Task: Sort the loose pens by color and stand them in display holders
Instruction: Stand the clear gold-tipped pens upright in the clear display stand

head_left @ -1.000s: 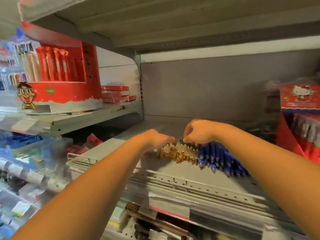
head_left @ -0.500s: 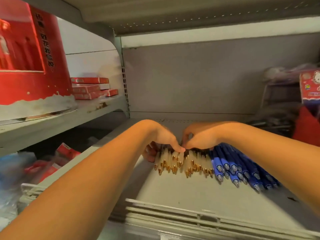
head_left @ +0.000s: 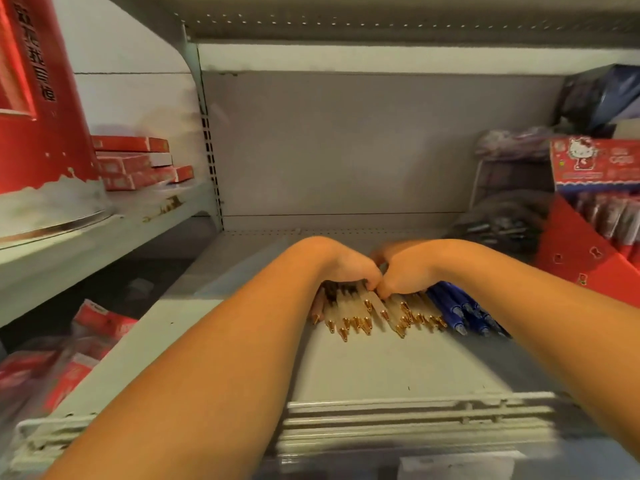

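Observation:
A row of loose pens lies flat on the grey shelf, tips toward me. Several clear pens with gold tips form the left and middle of the row. Several blue pens lie at its right end. My left hand curls over the left group of gold-tipped pens, with fingers showing under them at the left. My right hand curls over the right group of gold-tipped pens. The thumbs of both hands meet in the middle. The upper ends of the pens are hidden under my hands.
A red display box and stacked red packets sit on the higher shelf at left. A red cartoon-cat box and a red holder with packed pens stand at right. More red packets lie lower left. A ridged rail edges the shelf front.
The camera has moved closer and tilted down. My hands came together over the gold-tipped pens, and these now lie in two bunches with a small gap between.

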Demonstrator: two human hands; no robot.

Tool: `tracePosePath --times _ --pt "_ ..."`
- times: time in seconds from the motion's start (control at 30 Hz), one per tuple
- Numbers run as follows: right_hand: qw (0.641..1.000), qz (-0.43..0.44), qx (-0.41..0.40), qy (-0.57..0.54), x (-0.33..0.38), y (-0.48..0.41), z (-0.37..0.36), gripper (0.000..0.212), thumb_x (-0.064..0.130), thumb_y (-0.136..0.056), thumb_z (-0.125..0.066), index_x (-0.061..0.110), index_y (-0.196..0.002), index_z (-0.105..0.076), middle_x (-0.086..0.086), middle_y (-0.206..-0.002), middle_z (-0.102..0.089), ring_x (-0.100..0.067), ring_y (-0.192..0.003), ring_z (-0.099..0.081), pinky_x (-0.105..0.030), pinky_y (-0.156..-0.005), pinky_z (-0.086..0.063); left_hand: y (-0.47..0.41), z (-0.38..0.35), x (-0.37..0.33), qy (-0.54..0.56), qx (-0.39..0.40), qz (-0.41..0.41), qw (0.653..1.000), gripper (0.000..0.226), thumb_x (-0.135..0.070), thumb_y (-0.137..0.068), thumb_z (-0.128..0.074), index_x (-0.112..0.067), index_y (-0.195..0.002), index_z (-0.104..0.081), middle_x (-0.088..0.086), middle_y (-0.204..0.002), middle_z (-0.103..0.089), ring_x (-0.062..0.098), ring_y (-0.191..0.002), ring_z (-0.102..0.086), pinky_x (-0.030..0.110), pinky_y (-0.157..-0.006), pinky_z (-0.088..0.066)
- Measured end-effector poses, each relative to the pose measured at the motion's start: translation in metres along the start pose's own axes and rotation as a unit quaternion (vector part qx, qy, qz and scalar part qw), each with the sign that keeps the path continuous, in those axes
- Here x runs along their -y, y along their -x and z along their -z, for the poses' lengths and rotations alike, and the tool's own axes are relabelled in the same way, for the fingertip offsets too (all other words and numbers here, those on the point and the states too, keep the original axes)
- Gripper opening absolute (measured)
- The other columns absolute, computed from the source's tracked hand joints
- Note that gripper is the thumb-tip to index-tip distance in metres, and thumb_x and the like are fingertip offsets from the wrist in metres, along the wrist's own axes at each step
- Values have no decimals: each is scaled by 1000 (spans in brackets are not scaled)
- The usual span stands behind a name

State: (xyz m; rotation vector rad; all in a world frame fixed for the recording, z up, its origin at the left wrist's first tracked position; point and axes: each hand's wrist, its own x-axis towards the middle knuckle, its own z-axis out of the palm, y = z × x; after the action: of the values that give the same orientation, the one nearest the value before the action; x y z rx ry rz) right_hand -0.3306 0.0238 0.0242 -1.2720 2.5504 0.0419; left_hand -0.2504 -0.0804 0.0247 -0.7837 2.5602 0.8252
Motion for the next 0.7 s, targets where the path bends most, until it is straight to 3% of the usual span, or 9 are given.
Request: tracePosePath --times 0.07,0.17,0.3,0.47,0.6,0.7 --pt "1000 4 -20 -22 -2 1 -3 39 25 -88 -62 28 -126 -52 1 -105 -64 -17 -93 -62 -33 -82 -55 -1 1 2 2 3 -17 1000 26 -32 -88 -49 -8 -79 -53 13 -71 -56 26 -51 -56 30 -46 -55" --pt "998 22 -51 -38 -6 0 -6 27 27 -86 -63 27 -114 -63 5 -94 -67 -12 -83 -63 -28 -72 -52 -3 0 4 9 10 -16 1000 25 -26 -82 -46 -5 -78 -58 13 -64 -60 25 -46 -56 27 -48 -53" --pt "996 37 -64 -40 -12 -4 -5 16 34 -88 -63 29 -102 -66 8 -85 -67 -9 -76 -63 -23 -61 -46 -6 -3 -1 -40 -16 -22 999 34 -29 -94 -44 -8 -69 -54 4 -37 -55 17 -26 -51 18 -34 -44" --pt "992 54 -81 -82 -28 -2 0 6 28 -87 -61 31 -89 -66 7 -70 -68 -6 -60 -60 -20 -54 -45 -6 -5 -6 -80 -16 5 997 39 -39 -99 -46 -10 -75 -57 2 -36 -57 14 -28 -55 21 -29 -44" --pt "994 78 -55 -50 -26 0 -2 11 33 -89 -60 30 -100 -63 6 -83 -67 -9 -71 -61 -23 -60 -46 -6 -5 -10 -82 -17 29 996 34 -38 -96 -50 -10 -78 -57 2 -37 -58 13 -31 -58 23 -35 -50" --pt "994 88 -45 -38 -24 1 -2 13 29 -88 -62 25 -101 -63 6 -84 -64 -9 -70 -58 -21 -56 -42 -6 -7 -14 -91 -10 60 994 35 -40 -93 -52 -9 -79 -59 4 -40 -60 17 -33 -61 26 -38 -53"
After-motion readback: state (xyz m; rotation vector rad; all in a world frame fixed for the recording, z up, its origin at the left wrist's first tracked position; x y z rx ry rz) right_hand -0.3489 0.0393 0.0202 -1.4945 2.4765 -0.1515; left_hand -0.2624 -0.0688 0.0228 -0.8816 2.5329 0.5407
